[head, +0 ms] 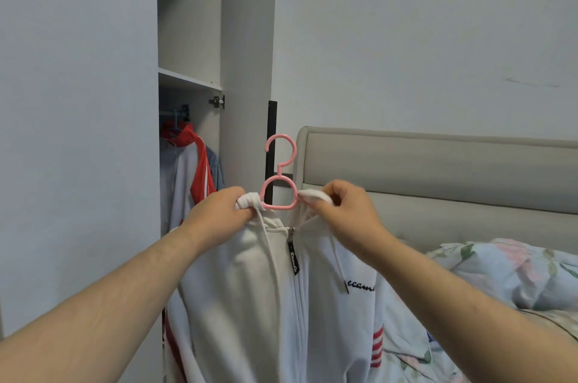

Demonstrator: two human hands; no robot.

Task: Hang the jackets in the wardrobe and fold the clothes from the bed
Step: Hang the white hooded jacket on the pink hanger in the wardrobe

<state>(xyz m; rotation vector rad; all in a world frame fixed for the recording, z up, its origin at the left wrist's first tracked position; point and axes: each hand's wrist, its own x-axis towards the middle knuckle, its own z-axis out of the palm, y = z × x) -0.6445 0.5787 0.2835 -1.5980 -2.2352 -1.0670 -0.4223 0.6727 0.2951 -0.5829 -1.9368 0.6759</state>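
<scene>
one jacket (pixel 244 288), left hand (pixel 219 213), right hand (pixel 344 213) gripping, script (pixel 359 287) "ecam"

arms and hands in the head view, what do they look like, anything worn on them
The left forearm and right forearm are bare to the frame edge; no sleeves show. The left hand and right hand wear no gloves, and no watch, bracelet or ring is visible.
</scene>
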